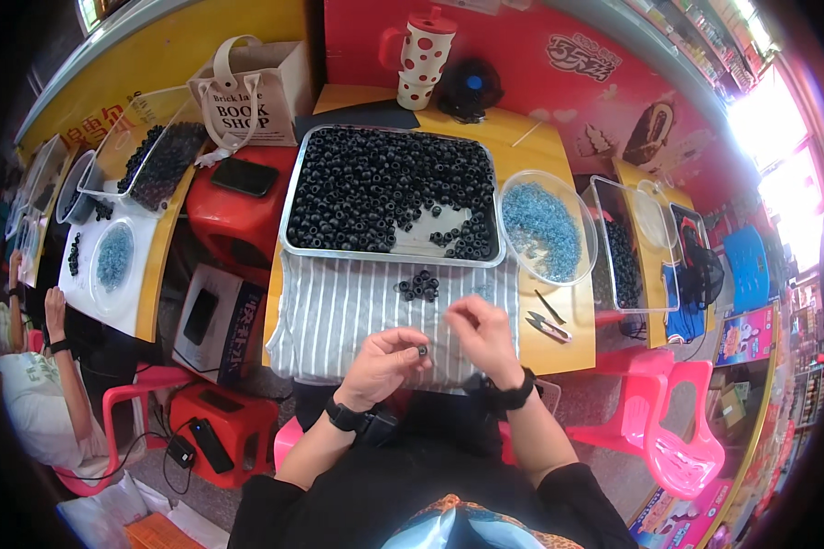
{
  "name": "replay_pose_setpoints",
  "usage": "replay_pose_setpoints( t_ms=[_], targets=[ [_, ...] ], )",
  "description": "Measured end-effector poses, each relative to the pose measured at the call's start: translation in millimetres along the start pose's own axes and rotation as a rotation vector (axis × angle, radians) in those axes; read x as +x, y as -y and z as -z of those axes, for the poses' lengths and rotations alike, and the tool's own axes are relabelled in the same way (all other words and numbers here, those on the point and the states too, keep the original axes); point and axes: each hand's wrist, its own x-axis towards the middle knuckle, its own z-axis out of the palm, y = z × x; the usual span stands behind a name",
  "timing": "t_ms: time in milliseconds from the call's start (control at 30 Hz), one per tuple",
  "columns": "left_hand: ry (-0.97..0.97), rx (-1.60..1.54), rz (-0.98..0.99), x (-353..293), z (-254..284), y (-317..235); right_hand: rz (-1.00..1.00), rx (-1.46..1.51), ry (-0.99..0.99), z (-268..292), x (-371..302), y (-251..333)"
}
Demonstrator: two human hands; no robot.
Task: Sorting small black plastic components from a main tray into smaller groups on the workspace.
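Note:
My left hand (384, 366) is above the near edge of a grey-and-white striped cloth (330, 316). Between its thumb and fingers it pinches a small black bead (422, 350). Just to the right, my right hand (483, 337) is raised with its fingertips pressed together; whatever they may hold is too small to see. Beyond both hands, a little pile of black beads (418, 286) lies on the cloth. Behind it stands a metal tray (394, 258) heaped with black beads, its bare bottom showing near the front right.
Right of the tray is a clear round tub (589, 252) of pale blue beads. Thread snips (549, 328) and a dark thin tool (550, 307) lie near the table's right edge. A spotted tumbler (426, 59) and black fan (470, 89) stand behind. Another person (50, 393) sits left.

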Motion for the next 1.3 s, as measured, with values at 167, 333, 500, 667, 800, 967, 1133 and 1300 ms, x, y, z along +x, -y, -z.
replay_pose_setpoints(
  t_ms=[167, 333, 500, 667, 800, 967, 1133, 1300],
  targets=[
    [-0.007, -0.009, -0.021, 2, 1, 0, 0.203, -0.545, -0.006, -14, 29, 11],
    [0.003, 0.022, -0.032, 2, 4, 2, 0.177, -0.625, 0.055, -22, 40, 0],
    [0.002, 0.019, -0.035, 1, 0, -1, 0.153, -0.710, 0.071, -30, 35, 11],
    [-0.019, 0.017, -0.047, 0, 0, -1, 0.242, -0.630, 0.038, -16, 26, 9],
    [-0.028, 0.017, -0.044, 0, -1, 1, 0.211, -0.450, 0.144, 8, -1, 7],
    [-0.029, 0.028, -0.054, 1, -1, 1, 0.235, -0.374, 0.072, 3, -26, -6],
    [-0.032, 0.042, -0.073, 2, -3, 2, 0.104, 0.206, 0.092, 2, -33, 9],
    [-0.041, 0.032, -0.054, 1, -4, -1, 0.022, 0.458, 0.079, -11, -40, 16]
  ],
)
